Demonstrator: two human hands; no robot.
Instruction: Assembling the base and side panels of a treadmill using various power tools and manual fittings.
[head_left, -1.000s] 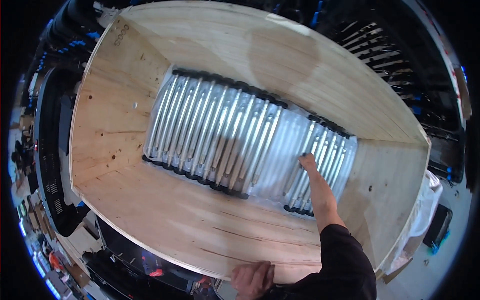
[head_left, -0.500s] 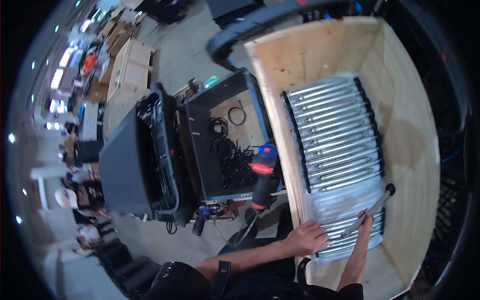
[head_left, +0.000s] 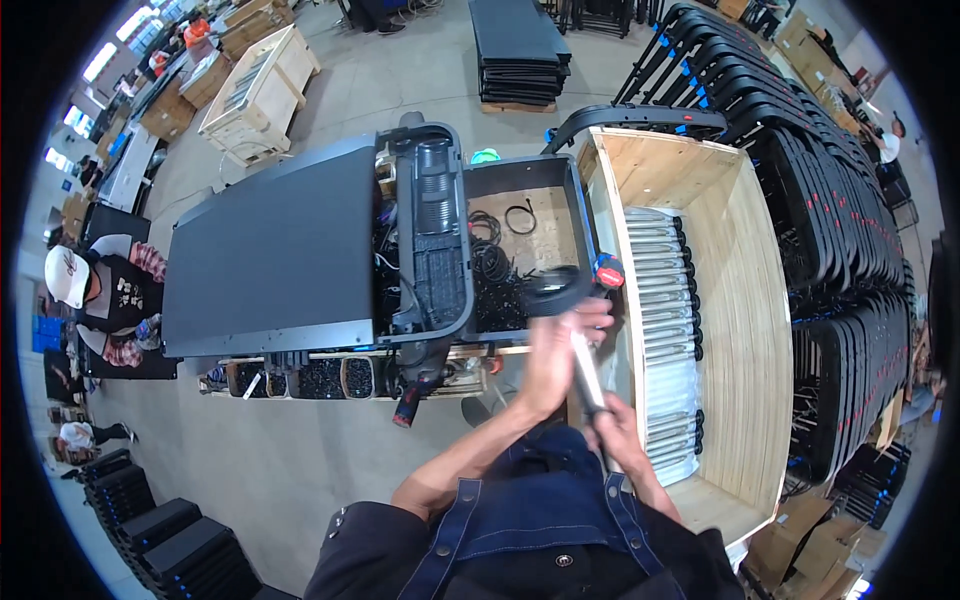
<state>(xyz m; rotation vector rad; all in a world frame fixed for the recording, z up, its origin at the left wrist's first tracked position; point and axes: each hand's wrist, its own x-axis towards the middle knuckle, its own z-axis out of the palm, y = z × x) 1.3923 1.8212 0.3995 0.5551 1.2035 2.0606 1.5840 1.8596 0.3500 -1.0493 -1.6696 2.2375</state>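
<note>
Cardboard boxes (head_left: 800,555) lie at lower right by the wooden crate (head_left: 745,300), brown, labels unreadable. A slim grey metal rod (head_left: 585,375) is held between both hands above the crate's near wall. Left hand (head_left: 555,355), blurred, wraps its upper part; right hand (head_left: 618,430) closes on its lower end. Silver tubes (head_left: 665,330) line the crate. An open black tool case (head_left: 440,250) stands on the concrete floor (head_left: 300,450).

The crate (head_left: 745,300) is pale raw plywood, matt and grainy. Inside it, the ribbed tubes (head_left: 668,330) shine like bright metal under glossy clear film. Left of the crate, the open case (head_left: 270,250) is matt black plastic.
</note>
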